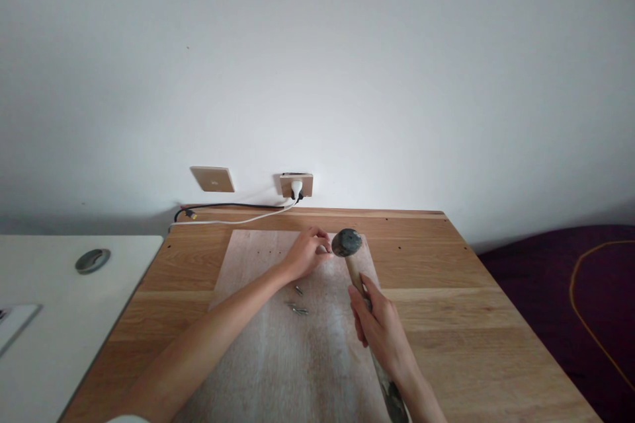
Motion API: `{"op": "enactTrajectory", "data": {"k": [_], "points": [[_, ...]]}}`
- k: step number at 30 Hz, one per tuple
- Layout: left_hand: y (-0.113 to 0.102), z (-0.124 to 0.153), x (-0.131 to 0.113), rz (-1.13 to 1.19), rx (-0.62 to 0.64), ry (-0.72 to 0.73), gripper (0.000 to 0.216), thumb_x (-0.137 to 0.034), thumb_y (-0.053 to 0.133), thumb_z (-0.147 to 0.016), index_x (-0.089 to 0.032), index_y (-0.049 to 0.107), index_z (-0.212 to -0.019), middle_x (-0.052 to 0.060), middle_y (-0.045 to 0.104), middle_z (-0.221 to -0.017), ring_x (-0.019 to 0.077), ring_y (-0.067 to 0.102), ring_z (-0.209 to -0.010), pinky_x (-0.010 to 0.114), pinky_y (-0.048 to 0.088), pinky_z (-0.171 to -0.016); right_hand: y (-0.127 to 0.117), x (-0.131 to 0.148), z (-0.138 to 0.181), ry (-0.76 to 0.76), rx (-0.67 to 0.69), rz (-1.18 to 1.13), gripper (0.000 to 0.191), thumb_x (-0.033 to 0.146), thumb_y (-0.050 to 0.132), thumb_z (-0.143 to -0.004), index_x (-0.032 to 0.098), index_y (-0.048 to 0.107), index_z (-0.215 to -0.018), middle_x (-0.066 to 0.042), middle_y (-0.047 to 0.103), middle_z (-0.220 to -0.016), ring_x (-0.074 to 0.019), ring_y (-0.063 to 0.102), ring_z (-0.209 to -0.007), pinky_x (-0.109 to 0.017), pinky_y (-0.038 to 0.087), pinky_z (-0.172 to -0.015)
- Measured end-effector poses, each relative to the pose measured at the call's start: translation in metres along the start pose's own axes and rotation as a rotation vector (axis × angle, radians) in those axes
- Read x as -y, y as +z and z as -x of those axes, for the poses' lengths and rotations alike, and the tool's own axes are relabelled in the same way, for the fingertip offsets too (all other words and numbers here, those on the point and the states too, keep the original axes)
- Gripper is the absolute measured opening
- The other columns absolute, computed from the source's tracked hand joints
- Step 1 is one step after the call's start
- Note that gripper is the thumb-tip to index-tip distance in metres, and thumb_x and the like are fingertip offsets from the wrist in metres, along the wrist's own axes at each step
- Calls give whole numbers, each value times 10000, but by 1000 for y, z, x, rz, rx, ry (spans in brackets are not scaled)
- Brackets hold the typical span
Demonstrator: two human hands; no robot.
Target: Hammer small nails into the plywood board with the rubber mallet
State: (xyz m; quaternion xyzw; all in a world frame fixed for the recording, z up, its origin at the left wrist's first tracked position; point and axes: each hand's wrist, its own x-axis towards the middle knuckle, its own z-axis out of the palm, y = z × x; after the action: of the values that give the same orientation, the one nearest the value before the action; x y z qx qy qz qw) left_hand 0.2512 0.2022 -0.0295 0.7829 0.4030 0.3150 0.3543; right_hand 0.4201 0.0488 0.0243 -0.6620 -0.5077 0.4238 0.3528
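Note:
My right hand (380, 320) is wrapped around the wooden handle of a mallet (346, 242) with a dark, rounded head. The mallet's head is raised just to the right of my left fingertips. With thumb and fingers pinched together, my left hand (308, 254) holds a small nail over the far right part of a pale wooden board (268, 357); most of the nail is hidden. Several loose silvery nails (299, 310) lie on the board, nearer to me than my left hand. A few small dark spots mark the board left of that hand.
The board lies on a wooden table (461, 344) against a white wall. A plug (296, 189) sits in a wall socket, with black and white cables (228, 219) along the table's back edge. A white desk (54, 277) adjoins at left; dark purple fabric (550, 277) is at right.

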Motion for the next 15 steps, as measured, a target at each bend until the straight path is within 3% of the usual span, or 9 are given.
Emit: {"op": "enactTrajectory", "data": {"k": [15], "points": [[-3, 1, 0, -53, 34, 56, 115, -150, 757, -812, -177, 807, -912, 98, 724, -1150, 274, 642, -1130, 419, 463, -1063, 2, -3, 0, 13, 21, 34, 470, 629, 461, -974, 185, 574, -1083, 100, 488, -442, -135, 494, -338, -217, 364, -354]]}}
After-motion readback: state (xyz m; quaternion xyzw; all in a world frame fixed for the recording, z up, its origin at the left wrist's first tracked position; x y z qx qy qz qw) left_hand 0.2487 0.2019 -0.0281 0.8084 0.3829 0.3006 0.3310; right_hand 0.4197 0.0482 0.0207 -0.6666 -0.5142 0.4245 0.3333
